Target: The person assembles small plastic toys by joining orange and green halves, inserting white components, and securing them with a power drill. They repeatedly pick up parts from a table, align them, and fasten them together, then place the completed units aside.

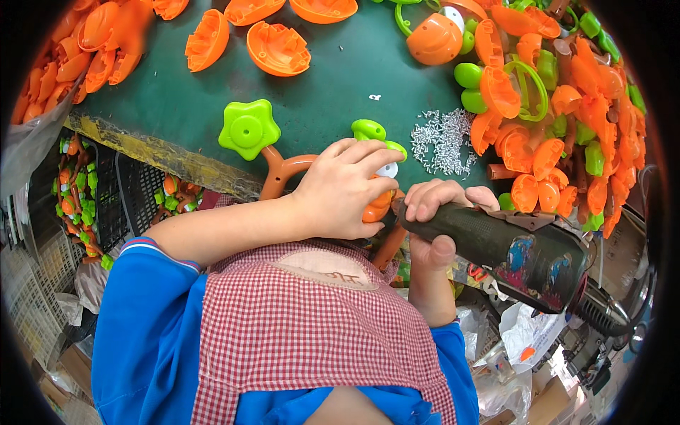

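Note:
At the near edge of the table, my left hand (346, 185) closes over a plastic toy with brown branching tubes (285, 170). A green star-shaped knob (249, 130) caps one branch. Under my fingers an orange rounded part (377, 207) shows in part, beside a green piece (368, 130) and a small white piece (387, 170). My right hand (433, 202) is wrapped round a dark, paint-stained electric screwdriver (489, 244). Its tip points left at the orange part; whether it touches a screw there is hidden by my fingers.
Loose small screws (445, 142) lie right of the toy. A large heap of orange and green toy parts (559, 120) fills the right side. Several orange shells (278, 49) lie at the back, with more orange pieces (99, 42) at far left. Black crates (113, 188) stand below the table.

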Motion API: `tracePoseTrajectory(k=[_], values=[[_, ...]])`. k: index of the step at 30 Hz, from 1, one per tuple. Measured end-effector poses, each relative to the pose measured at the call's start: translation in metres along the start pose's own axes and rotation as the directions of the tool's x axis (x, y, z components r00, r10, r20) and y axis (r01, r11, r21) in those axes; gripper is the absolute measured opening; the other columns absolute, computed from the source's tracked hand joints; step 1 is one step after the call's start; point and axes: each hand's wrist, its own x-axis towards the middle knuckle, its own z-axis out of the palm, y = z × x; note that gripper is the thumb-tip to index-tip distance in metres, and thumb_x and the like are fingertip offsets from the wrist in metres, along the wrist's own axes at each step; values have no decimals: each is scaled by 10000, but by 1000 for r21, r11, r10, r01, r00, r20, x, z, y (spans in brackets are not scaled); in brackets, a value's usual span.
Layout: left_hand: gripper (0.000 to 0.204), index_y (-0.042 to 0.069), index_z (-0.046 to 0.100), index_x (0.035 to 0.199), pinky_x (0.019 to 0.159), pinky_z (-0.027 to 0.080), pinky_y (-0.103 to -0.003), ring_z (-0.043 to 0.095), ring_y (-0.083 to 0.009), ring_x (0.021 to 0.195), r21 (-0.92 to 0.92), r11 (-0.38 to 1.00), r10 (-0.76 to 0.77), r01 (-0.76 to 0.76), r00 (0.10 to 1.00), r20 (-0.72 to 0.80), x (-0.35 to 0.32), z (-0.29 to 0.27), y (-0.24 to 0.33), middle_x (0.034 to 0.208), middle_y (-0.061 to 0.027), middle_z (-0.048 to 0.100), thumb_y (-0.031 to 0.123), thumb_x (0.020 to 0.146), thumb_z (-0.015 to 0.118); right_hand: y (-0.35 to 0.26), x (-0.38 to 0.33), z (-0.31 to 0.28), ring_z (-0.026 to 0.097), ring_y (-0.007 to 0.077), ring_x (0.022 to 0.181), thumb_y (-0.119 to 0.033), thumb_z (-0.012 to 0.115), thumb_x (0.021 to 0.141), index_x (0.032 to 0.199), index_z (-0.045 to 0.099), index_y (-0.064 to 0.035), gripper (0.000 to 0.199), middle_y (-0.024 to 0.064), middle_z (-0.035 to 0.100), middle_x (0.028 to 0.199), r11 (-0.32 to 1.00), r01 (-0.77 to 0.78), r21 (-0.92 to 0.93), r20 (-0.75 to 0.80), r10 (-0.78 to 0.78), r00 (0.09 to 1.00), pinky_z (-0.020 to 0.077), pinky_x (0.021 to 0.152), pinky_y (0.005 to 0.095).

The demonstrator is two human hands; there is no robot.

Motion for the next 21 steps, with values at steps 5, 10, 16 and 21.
tracePoseTrajectory(k=[5, 10, 16, 21], values=[[403, 94, 687, 914, 1005, 416, -460, 523, -292, 1201, -19, 1000, 9, -9, 1000, -24, 1, 1, -2, 1277, -94, 560, 296, 576, 774, 8, 4, -14, 579, 224, 686, -309, 820, 789, 1348, 364, -79, 756, 115, 590, 774, 995, 27, 100, 152, -42, 988, 507, 654, 364], [439, 91, 676, 968, 1008, 421, -481, 537, -314, 1194, -41, 998, 45, -44, 999, 5, 3, -1, -4, 1292, -107, 557, 297, 596, 784, -3, 22, -20, 575, 213, 657, -404, 817, 772, 1476, 198, -95, 987, 113, 593, 778, 979, -153, 132, 254, 115, 960, 493, 634, 340], [511, 88, 664, 1013, 1032, 378, -500, 488, -338, 1228, -30, 997, 71, -69, 995, 67, 9, 2, 1, 1304, -117, 528, 375, 618, 813, 2, 32, -47, 575, 192, 657, -390, 742, 834, 1441, 220, -21, 881, 108, 584, 777, 964, 226, -140, -205, -252, 946, 520, 650, 352], [329, 85, 674, 943, 959, 410, -456, 540, -276, 1127, 4, 992, 128, -128, 992, -6, 27, -2, -2, 1153, -72, 602, 307, 716, 762, 29, 41, -56, 572, 185, 682, -304, 721, 844, 1438, 216, -35, 825, 105, 574, 784, 956, 200, -214, -254, -252, 934, 520, 650, 340]])
